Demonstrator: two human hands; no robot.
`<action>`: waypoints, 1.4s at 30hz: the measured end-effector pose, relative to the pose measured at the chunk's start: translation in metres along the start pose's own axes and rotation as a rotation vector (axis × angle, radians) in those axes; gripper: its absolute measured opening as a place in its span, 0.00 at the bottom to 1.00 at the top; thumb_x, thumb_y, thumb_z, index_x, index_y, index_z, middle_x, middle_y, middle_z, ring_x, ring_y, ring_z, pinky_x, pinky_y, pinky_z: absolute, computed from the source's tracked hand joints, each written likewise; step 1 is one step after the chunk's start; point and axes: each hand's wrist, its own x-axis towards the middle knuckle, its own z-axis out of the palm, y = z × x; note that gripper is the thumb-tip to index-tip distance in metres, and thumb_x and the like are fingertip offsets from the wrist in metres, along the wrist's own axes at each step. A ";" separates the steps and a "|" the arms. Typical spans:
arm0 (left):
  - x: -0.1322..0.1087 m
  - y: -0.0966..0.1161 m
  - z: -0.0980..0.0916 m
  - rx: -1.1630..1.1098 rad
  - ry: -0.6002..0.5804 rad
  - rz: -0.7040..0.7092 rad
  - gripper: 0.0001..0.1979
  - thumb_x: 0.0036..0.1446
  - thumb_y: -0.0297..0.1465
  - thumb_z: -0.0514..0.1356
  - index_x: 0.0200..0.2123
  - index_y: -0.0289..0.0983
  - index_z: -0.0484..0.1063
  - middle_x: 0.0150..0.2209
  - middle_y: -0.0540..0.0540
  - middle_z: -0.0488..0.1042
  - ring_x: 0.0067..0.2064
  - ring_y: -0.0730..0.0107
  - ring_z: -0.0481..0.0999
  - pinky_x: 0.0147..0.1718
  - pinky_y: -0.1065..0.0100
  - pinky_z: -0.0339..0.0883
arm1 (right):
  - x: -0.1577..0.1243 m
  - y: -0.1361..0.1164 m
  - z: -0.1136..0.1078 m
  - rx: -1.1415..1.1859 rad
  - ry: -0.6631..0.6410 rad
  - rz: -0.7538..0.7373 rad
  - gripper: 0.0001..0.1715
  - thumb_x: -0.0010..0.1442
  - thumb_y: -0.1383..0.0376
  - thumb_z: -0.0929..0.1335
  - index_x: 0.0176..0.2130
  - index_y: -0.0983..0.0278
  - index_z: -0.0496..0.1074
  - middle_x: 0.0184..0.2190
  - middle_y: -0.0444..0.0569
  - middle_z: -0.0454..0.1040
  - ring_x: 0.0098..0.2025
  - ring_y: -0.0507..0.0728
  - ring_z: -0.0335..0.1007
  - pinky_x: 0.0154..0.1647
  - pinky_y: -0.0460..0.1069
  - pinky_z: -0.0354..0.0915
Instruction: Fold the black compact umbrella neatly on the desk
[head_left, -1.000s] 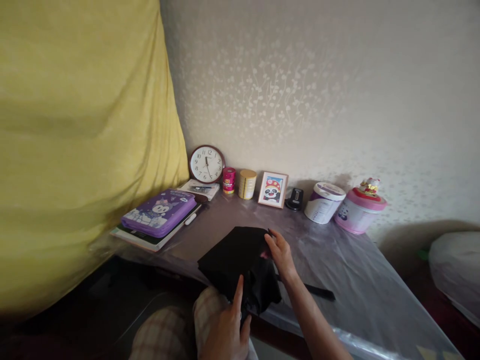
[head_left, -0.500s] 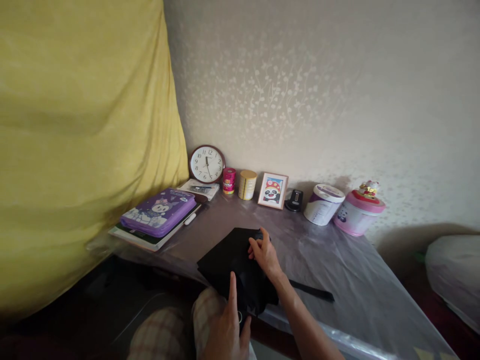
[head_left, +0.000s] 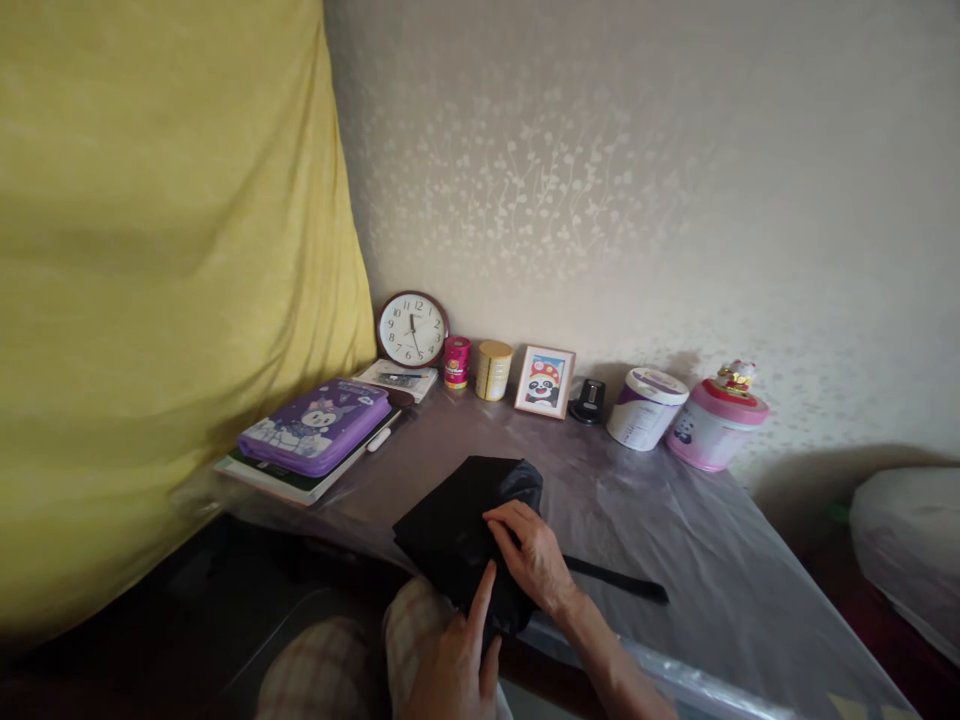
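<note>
A black folding umbrella (head_left: 457, 515), its canopy loose and flattened, lies across the front edge of the table. Its dark strap (head_left: 621, 579) trails out to the right over the table cover. My left hand (head_left: 459, 660) is wrapped round the handle end at the bottom, with the index finger stretched up along the cloth. The handle itself is mostly hidden by that hand. On the right part of the canopy, my right hand (head_left: 531, 558) has its fingers and thumb closed together on the black fabric.
A purple zip case (head_left: 319, 425) rests on books at the left. Along the wall stand a clock (head_left: 412, 330), a pink tin (head_left: 456, 362), a yellow-lidded can (head_left: 494, 371), a picture frame (head_left: 545, 381), a black stapler-like object (head_left: 589, 401) and two tubs (head_left: 646, 410). A yellow curtain (head_left: 165, 250) hangs left.
My right hand has come down and toward me from the canopy's upper right edge, and its fingers have closed on the fabric. The left index finger now leans further right.
</note>
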 end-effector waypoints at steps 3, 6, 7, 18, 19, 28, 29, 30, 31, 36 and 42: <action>-0.001 -0.003 0.002 -0.010 0.003 0.011 0.31 0.58 0.30 0.44 0.64 0.36 0.37 0.44 0.37 0.73 0.43 0.59 0.73 0.44 0.64 0.62 | -0.004 0.008 -0.005 -0.053 0.049 -0.010 0.13 0.62 0.65 0.60 0.39 0.60 0.72 0.38 0.50 0.72 0.42 0.56 0.68 0.46 0.52 0.64; -0.002 -0.006 0.003 -0.033 0.019 0.022 0.32 0.58 0.30 0.44 0.64 0.36 0.36 0.45 0.38 0.72 0.43 0.61 0.73 0.46 0.65 0.61 | 0.008 0.033 -0.008 -0.147 0.112 -0.021 0.14 0.62 0.65 0.59 0.39 0.60 0.73 0.40 0.52 0.72 0.43 0.57 0.67 0.47 0.54 0.63; -0.003 -0.007 0.003 -0.040 0.025 0.027 0.32 0.58 0.30 0.44 0.64 0.36 0.36 0.45 0.38 0.72 0.43 0.61 0.73 0.46 0.66 0.61 | 0.014 0.043 -0.010 -0.177 0.120 -0.032 0.14 0.62 0.66 0.59 0.40 0.61 0.73 0.41 0.52 0.72 0.44 0.57 0.67 0.48 0.55 0.63; -0.005 -0.005 0.001 -0.135 0.061 0.056 0.32 0.58 0.30 0.45 0.64 0.37 0.37 0.49 0.40 0.71 0.49 0.63 0.71 0.48 0.66 0.61 | 0.029 0.082 -0.024 -0.145 0.084 -0.015 0.20 0.59 0.70 0.57 0.46 0.61 0.71 0.49 0.50 0.71 0.51 0.56 0.65 0.55 0.57 0.58; -0.004 -0.007 0.002 -0.159 0.056 0.062 0.32 0.59 0.30 0.45 0.64 0.37 0.37 0.50 0.40 0.71 0.49 0.64 0.71 0.48 0.66 0.62 | 0.026 0.085 -0.025 -0.130 0.105 0.020 0.19 0.59 0.70 0.58 0.45 0.61 0.71 0.48 0.51 0.72 0.51 0.56 0.65 0.55 0.57 0.59; -0.004 -0.011 -0.003 -0.417 0.083 -0.057 0.31 0.58 0.39 0.47 0.64 0.42 0.41 0.44 0.44 0.74 0.35 0.66 0.76 0.35 0.68 0.69 | -0.009 0.100 -0.036 0.421 0.105 0.779 0.15 0.56 0.66 0.60 0.43 0.65 0.68 0.32 0.50 0.74 0.34 0.56 0.74 0.27 0.49 0.70; -0.004 -0.010 -0.005 -0.476 0.048 -0.104 0.32 0.58 0.41 0.48 0.64 0.43 0.40 0.37 0.46 0.76 0.27 0.69 0.74 0.27 0.70 0.69 | -0.011 0.096 -0.035 0.453 0.086 0.812 0.15 0.56 0.66 0.60 0.43 0.66 0.68 0.32 0.49 0.74 0.33 0.55 0.74 0.26 0.48 0.70; -0.004 -0.008 -0.008 -0.543 0.015 -0.154 0.34 0.58 0.43 0.48 0.64 0.45 0.38 0.30 0.50 0.75 0.20 0.72 0.70 0.20 0.72 0.66 | -0.013 0.092 -0.033 0.474 0.075 0.839 0.15 0.56 0.67 0.60 0.43 0.66 0.67 0.32 0.49 0.74 0.33 0.55 0.74 0.25 0.47 0.70; -0.004 -0.007 -0.010 -0.613 -0.011 -0.202 0.35 0.57 0.44 0.49 0.64 0.47 0.36 0.25 0.53 0.72 0.16 0.75 0.66 0.14 0.74 0.61 | -0.013 0.089 -0.032 0.488 0.067 0.859 0.15 0.56 0.67 0.60 0.43 0.66 0.67 0.32 0.49 0.73 0.33 0.54 0.74 0.25 0.46 0.70; -0.001 -0.006 -0.016 -0.870 0.002 -0.261 0.40 0.53 0.46 0.54 0.63 0.49 0.35 0.22 0.57 0.66 0.12 0.79 0.62 0.08 0.77 0.54 | -0.010 0.077 -0.029 0.531 0.018 0.912 0.16 0.58 0.69 0.60 0.47 0.67 0.65 0.35 0.50 0.73 0.34 0.53 0.73 0.25 0.45 0.70; 0.001 -0.010 -0.016 -0.916 0.005 -0.263 0.41 0.51 0.46 0.57 0.63 0.51 0.36 0.21 0.58 0.66 0.11 0.78 0.62 0.07 0.77 0.55 | -0.011 0.075 -0.030 0.459 -0.020 0.874 0.14 0.58 0.69 0.60 0.44 0.67 0.67 0.34 0.49 0.73 0.31 0.51 0.73 0.24 0.44 0.70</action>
